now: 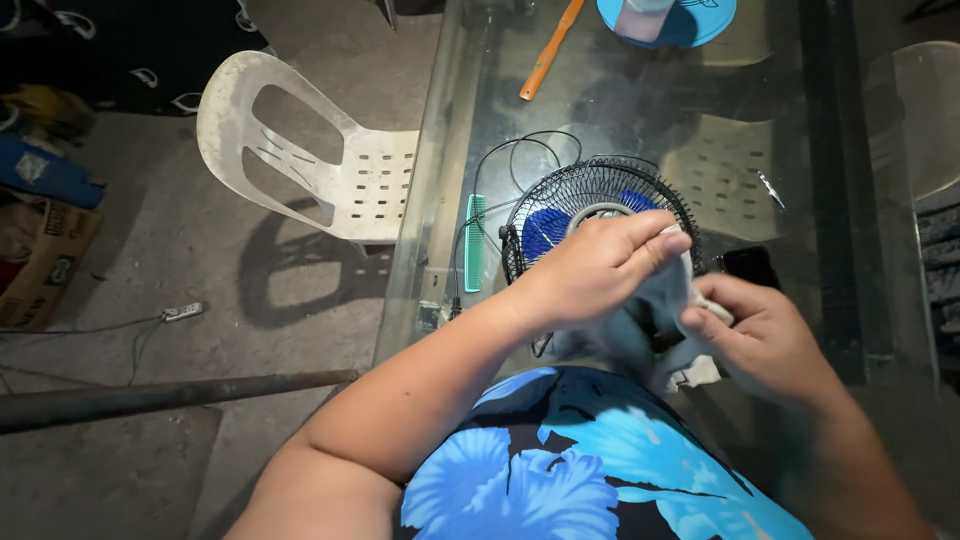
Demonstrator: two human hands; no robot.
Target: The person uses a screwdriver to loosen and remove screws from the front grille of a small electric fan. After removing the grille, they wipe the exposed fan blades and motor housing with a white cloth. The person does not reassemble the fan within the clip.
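On the glass table (620, 110), right in front of us, we see a small black wire-grille fan (585, 205) with blue blades showing through the mesh, lying face up with its cord looping off behind it. Our left hand (595, 265) sits over the near rim of the grille, fingers curled shut and pinching a grey cloth (640, 325) against the fan. Our right hand (755, 335) is just beside it, lower and to the right, also closed on the same cloth, thumb pressed on a bunched fold. The cloth hangs between both hands and droops toward our blue floral shirt (580, 470). A green comb (474, 243) lies just left of the fan, near the table edge. A dark phone-like slab (750, 265) lies just right of the fan, touching distance from our right hand; we cannot tell what it is exactly. Further up the table we see an orange stick-like handle (550, 48), a round blue lid or plate (700, 22) with a pale container on it, and a small metal clip-like item (770, 188) well off to the right. On the concrete floor to the left stands a white plastic chair (320, 160), with a cardboard box (45, 260) and a long dark pipe (170, 395) further out
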